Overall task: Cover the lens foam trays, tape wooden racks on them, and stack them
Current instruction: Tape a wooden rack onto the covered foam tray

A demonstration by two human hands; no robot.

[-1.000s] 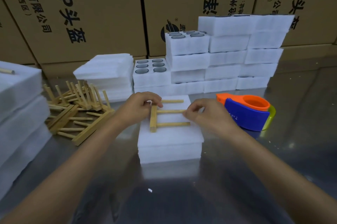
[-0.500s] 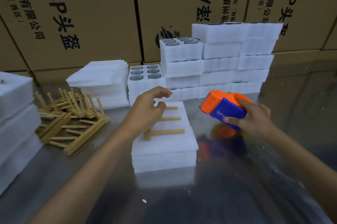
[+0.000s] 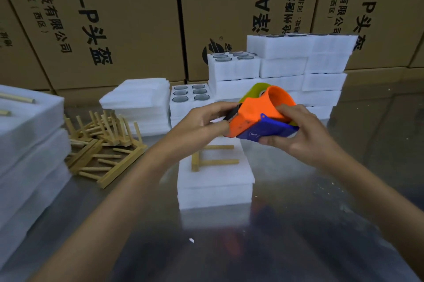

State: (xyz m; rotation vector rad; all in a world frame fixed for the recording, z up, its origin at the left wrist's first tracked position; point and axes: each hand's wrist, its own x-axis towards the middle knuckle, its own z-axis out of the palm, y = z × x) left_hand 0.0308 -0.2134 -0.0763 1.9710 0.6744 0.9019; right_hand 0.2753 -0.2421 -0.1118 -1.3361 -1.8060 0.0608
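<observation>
Orange-blue-yellow tape dispenser (image 3: 263, 116); white foam tray (image 3: 215, 180); pale wooden rack (image 3: 213, 160)

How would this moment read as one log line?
step: taping rack | right hand: holds tape dispenser | left hand: at its cutter end | wooden rack: on covered tray

Dim, soft light; hazy sheen on the metal table (image 3: 298, 224); blurred, bowed wide-angle edges.

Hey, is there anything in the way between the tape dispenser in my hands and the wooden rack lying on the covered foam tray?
Nothing visible. The tape dispenser, held by the right hand with the left hand at its toothed end, sits above the wooden rack on the covered foam tray. Only open air shows between them; the hands hide the rack's far part.
</observation>
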